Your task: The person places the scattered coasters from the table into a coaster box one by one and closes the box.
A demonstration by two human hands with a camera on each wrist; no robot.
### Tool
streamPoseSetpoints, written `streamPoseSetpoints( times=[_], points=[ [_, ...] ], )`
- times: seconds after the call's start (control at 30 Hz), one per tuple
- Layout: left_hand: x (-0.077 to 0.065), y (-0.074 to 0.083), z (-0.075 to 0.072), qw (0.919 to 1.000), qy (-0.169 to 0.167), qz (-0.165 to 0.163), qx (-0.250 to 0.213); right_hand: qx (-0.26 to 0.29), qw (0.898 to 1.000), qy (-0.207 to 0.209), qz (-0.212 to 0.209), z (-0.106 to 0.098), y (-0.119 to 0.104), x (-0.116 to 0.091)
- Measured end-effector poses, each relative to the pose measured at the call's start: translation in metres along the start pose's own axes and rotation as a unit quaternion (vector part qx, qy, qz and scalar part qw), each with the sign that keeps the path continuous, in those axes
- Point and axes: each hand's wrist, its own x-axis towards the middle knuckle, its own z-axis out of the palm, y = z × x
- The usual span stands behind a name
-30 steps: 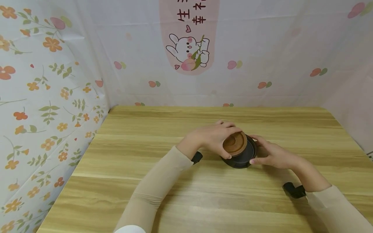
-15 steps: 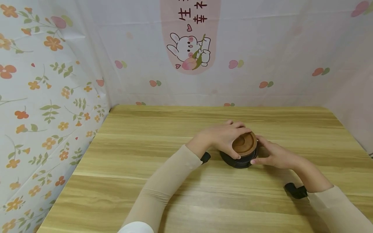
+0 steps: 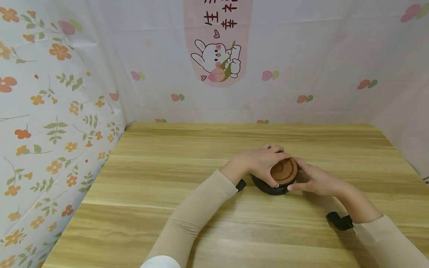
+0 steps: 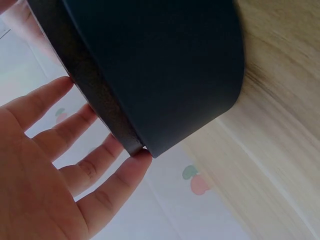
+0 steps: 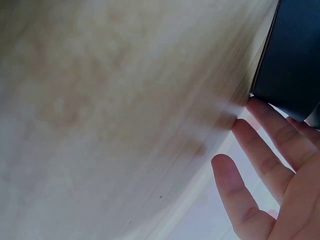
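A round brown wooden lid [image 3: 284,172] sits over the mouth of a round black pot [image 3: 273,190] on the table. My left hand [image 3: 261,163] holds the lid from the left, thumb at its near edge and fingers on the far side. In the left wrist view the lid's rim [image 4: 95,90] lies against the top of the dark pot wall [image 4: 170,70], with fingertips along it. On the right, my right hand [image 3: 316,180] steadies the pot between thumb and fingers. The right wrist view has its fingertips by the pot's dark side [image 5: 295,60].
The wood-grain table [image 3: 187,149] runs back to a white printed cloth [image 3: 151,85], and a floral cloth [image 3: 60,111] hangs at the left. Small black devices sit at the left wrist [image 3: 241,185] and right wrist [image 3: 340,220].
My left hand has brought the lid rightward and down from over the pot's left side, covering the mouth that showed open earlier. The right hand has stayed at the pot.
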Motion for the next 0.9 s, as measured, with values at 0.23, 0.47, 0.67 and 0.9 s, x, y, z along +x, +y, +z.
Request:
streamPoseSetpoints(
  times=[0.23,0.47,0.67,0.9],
  points=[
    [0.000,0.001,0.001,0.9999,-0.005,-0.006,0.013,-0.005,1.000,0.003,0.005,-0.002,-0.001,-0.001],
    [0.000,0.004,0.005,0.9992,-0.012,-0.007,0.037,-0.002,1.000,-0.002,0.014,-0.001,-0.001,-0.002],
    [0.000,0.005,0.007,0.9987,-0.018,-0.011,0.047,-0.001,1.000,-0.004,0.011,-0.001,-0.001,-0.002],
    [-0.005,-0.004,0.011,0.9998,-0.011,-0.011,0.011,-0.010,1.000,-0.004,0.008,0.000,-0.001,-0.003]
  ],
)
